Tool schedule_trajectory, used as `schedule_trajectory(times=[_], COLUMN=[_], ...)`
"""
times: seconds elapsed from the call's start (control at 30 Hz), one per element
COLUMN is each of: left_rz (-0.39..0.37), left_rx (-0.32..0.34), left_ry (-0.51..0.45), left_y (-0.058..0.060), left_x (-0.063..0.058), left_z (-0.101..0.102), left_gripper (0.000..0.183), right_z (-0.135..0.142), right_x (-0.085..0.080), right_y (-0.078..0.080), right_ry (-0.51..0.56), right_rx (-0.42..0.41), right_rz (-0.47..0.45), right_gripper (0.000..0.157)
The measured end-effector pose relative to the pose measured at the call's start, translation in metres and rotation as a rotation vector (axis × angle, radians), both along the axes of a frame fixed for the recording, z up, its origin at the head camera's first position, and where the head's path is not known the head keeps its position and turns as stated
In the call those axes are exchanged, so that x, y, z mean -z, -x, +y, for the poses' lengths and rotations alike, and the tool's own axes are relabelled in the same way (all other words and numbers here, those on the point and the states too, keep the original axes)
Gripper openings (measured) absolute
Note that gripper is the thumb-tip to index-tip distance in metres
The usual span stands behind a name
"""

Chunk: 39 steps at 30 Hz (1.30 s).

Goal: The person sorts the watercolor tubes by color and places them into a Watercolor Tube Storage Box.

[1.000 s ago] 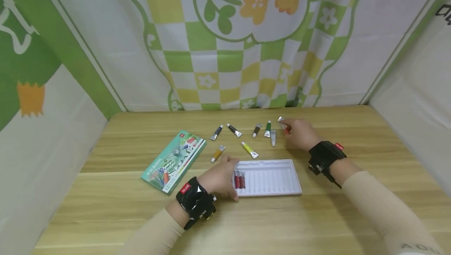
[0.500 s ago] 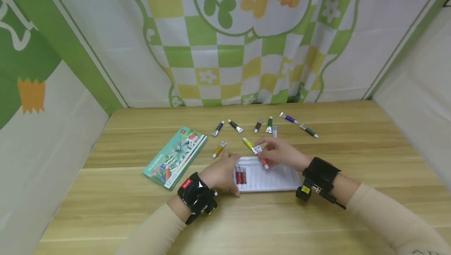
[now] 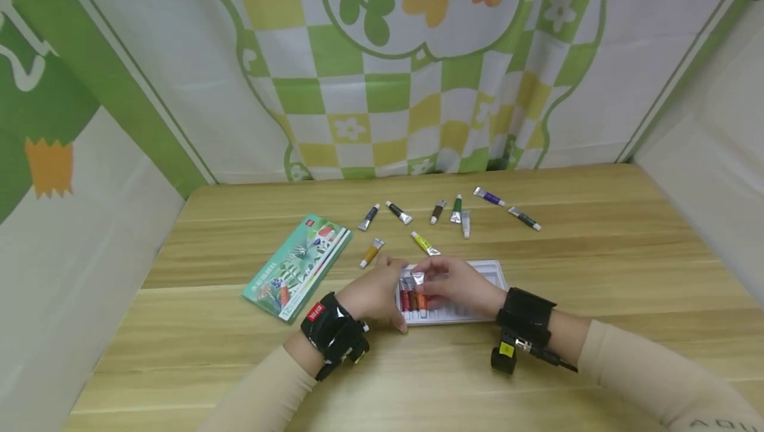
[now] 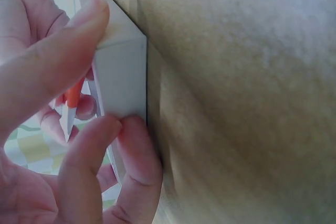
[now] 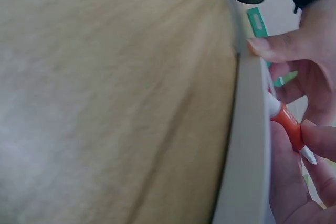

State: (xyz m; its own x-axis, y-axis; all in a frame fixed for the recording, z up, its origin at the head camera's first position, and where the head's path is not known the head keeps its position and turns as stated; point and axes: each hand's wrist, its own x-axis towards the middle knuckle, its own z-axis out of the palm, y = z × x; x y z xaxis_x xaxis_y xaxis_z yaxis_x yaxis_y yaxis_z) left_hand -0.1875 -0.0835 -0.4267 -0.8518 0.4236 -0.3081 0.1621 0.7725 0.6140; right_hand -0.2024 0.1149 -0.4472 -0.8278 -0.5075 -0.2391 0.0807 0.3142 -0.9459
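Note:
My left hand [image 3: 373, 294] grips the left end of a white paint tray [image 3: 494, 274], thumb at its near corner. In the left wrist view its fingers press the tray's side wall [image 4: 123, 80]. My right hand [image 3: 461, 287] pinches an orange paint tube [image 3: 421, 300] over the tray's left part, silver end away from me. White cap foremost, the orange tube [image 5: 290, 125] tilts down at the tray's rim in the right wrist view. Beside it a red tube [image 3: 405, 300] and a brownish-red tube [image 3: 412, 300] lie in slots. My right hand hides much of the tray.
Behind the tray lie several loose paint tubes, among them a yellow tube [image 3: 425, 243], an ochre tube [image 3: 371, 253], a green tube [image 3: 456, 209] and a purple tube [image 3: 489, 196]. A teal paint box [image 3: 297, 267] lies to the left. A patterned curtain [image 3: 388, 100] hangs behind the table.
My right hand has brought the orange tube from the back right of the table forward and left, over the tray beside the two tubes there. The left hand keeps its hold on the tray.

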Motion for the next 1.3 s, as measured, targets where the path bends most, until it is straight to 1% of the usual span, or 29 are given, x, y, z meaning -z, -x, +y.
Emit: schedule_trajectory(times=[0.1, 0.3, 0.37, 0.43, 0.57, 0.77, 1.0, 1.07, 1.17, 1.23, 1.3], left_rz=[0.001, -0.003, -0.003, 0.002, 0.009, 0.01, 0.011, 0.009, 0.004, 0.0, 0.0], left_rx=[-0.003, -0.005, -0.003, 0.001, 0.001, 0.001, 0.003, 0.003, 0.003, 0.001, -0.002], left_ry=[0.004, 0.004, 0.005, 0.007, -0.002, -0.009, -0.032, -0.035, -0.041, -0.037, -0.037], left_y=[0.0, 0.0, 0.0, 0.0, 0.0, 0.0, 0.002, 0.002, 0.0, -0.002, -0.003], left_x=[-0.001, -0.001, 0.0, 0.0, 0.0, 0.002, 0.0, 0.002, 0.003, 0.003, 0.002], left_z=[0.0, 0.0, 0.0, -0.001, -0.001, -0.001, -0.001, 0.0, 0.0, 0.0, 0.0], left_gripper=[0.113, 0.112, 0.113, 0.114, 0.115, 0.113, 0.113, 0.113, 0.112, 0.112, 0.112], right_z=[0.0, 0.001, 0.002, 0.003, 0.005, 0.002, -0.007, -0.007, -0.007, -0.006, -0.006], right_x=[0.002, 0.002, 0.001, 0.0, -0.004, -0.011, -0.018, -0.019, -0.019, -0.019, -0.019], right_y=[-0.001, -0.004, -0.005, -0.007, -0.008, -0.007, -0.011, -0.012, -0.012, -0.011, -0.009], right_ry=[-0.059, -0.235, -0.271, -0.29, -0.327, -0.436, -0.582, -0.599, -0.604, -0.585, -0.554], right_rx=[-0.009, -0.047, -0.062, -0.078, -0.12, -0.231, -0.344, -0.358, -0.363, -0.351, -0.34], right_rz=[0.076, 0.328, 0.389, 0.43, 0.476, 0.564, 0.756, 0.764, 0.733, 0.69, 0.645], right_gripper=[0.031, 0.034, 0.034, 0.033, 0.025, 0.021, 0.019, 0.018, 0.018, 0.018, 0.016])
